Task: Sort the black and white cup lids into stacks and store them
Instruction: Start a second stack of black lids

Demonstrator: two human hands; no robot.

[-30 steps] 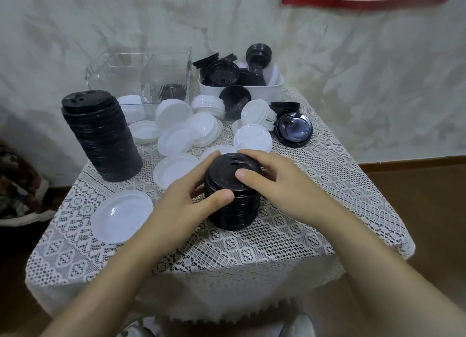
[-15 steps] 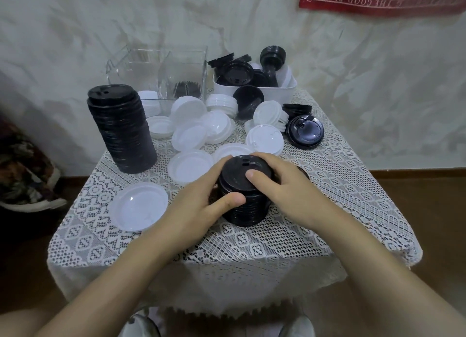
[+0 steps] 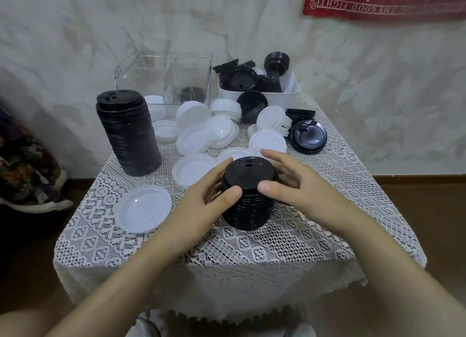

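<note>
– Black plastic, glossy on top and ribbed down the side: is that the short black stack [image 3: 248, 198] between your hands?
– Yes. It stands upright near the front middle of the lace-covered tabletop [image 3: 290, 238]. Your left hand [image 3: 201, 205] wraps round its left side, thumb pressed against the near edge. Your right hand [image 3: 297, 185] curls round the right side, thumb tip on the rim. Whether its far fingers touch the lids, I cannot tell.
– And the other black ones?
– One tall black stack [image 3: 128, 135], a round column of fine ridges, stands at your back left. One flat black lid [image 3: 308, 137] lies at the right, with a small black pile [image 3: 301, 113] just behind it. One leaning black lid [image 3: 252, 104] rests against the white bin [image 3: 259, 96].
– So two standing stacks. The white ones?
– Thin, round, shallow discs. I count about ten loose white lids [image 3: 194, 140], overlapping between the tall black stack and the flat black lid. One lone white lid [image 3: 142, 208] lies apart from them, just left of your left hand.
– Containers?
– Two at the back, side by side: one clear box [image 3: 164, 82] with straight see-through walls, and the white bin, rectangular, heaped with black lids and a few white ones.
</note>
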